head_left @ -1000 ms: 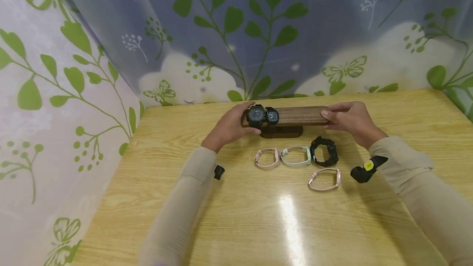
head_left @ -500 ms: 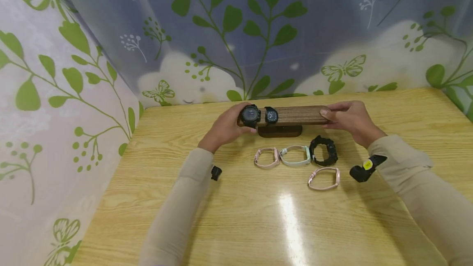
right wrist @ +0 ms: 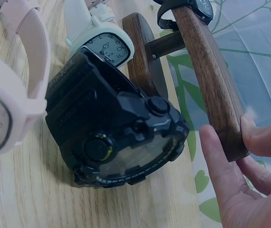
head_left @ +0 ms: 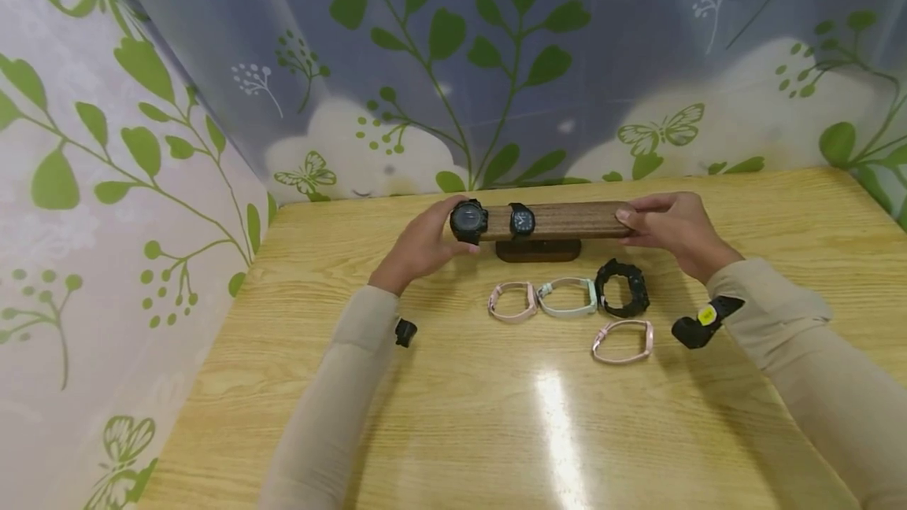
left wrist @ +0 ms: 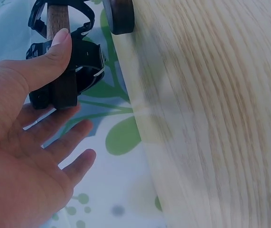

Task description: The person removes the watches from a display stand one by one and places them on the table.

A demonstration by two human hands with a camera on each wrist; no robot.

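Note:
A dark wooden watch stand stands near the back of the table, its horizontal bar (head_left: 574, 220) raised on a base (head_left: 538, 251). My left hand (head_left: 416, 249) holds a round black watch (head_left: 468, 220) at the bar's left end. In the left wrist view, the thumb (left wrist: 54, 59) lies across this watch and the outer fingers are spread. A square-faced black watch (head_left: 522, 220) sits around the bar, to the right of the round one. My right hand (head_left: 680, 230) grips the bar's right end, thumb and fingers on opposite sides in the right wrist view.
In front of the stand lie a pink watch (head_left: 531, 302), a mint watch (head_left: 592, 297) and a chunky black watch (head_left: 635, 290) in a row. Another pink watch (head_left: 648, 341) lies nearer. A leaf-patterned curtain (head_left: 397, 61) hangs behind the wooden table (head_left: 453, 415).
My left hand has slid the round black watch leftward along the bar, opening a gap between it and the square watch. My right hand has kept its grip on the right end.

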